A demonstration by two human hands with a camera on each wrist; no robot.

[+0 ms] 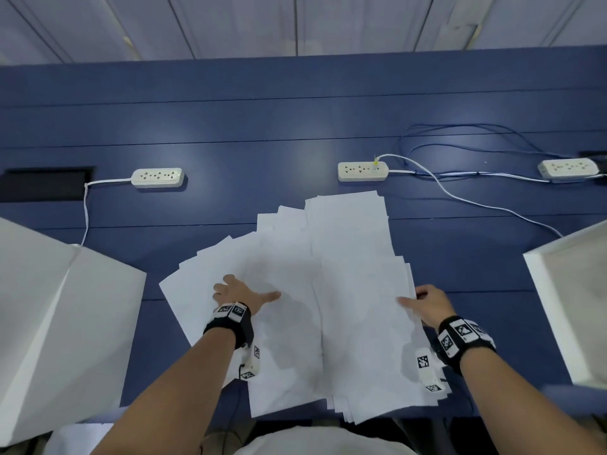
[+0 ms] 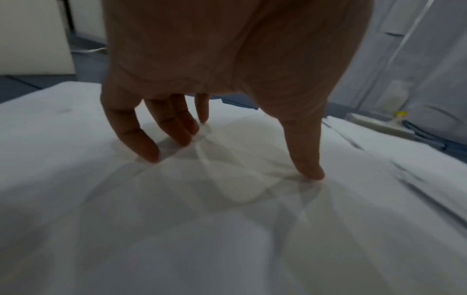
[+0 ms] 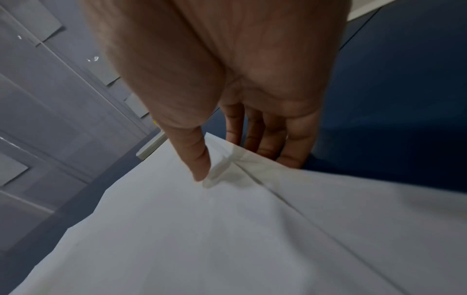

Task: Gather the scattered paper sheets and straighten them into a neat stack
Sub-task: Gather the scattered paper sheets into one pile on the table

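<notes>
Head view showed the paper sheets (image 1: 315, 290) fanned loosely over the blue worktop (image 1: 230, 126), their near edges at the worktop's front edge. My left hand (image 1: 236, 292) lay spread on the left part of the spread, its grip released; the left wrist view showed my fingertips (image 2: 151, 155) and thumb pressing down on the top sheet. My right hand (image 1: 430, 305) was at the right edge of the sheets, its grip pinching them: the thumb (image 3: 199, 159) lay on top and the fingers (image 3: 270, 143) reached beneath that edge. 3 power strips, the middle one (image 1: 363, 171) nearest the sheets, lay further back, and 2 white boxes (image 1: 49, 323) flanked the worktop.
</notes>
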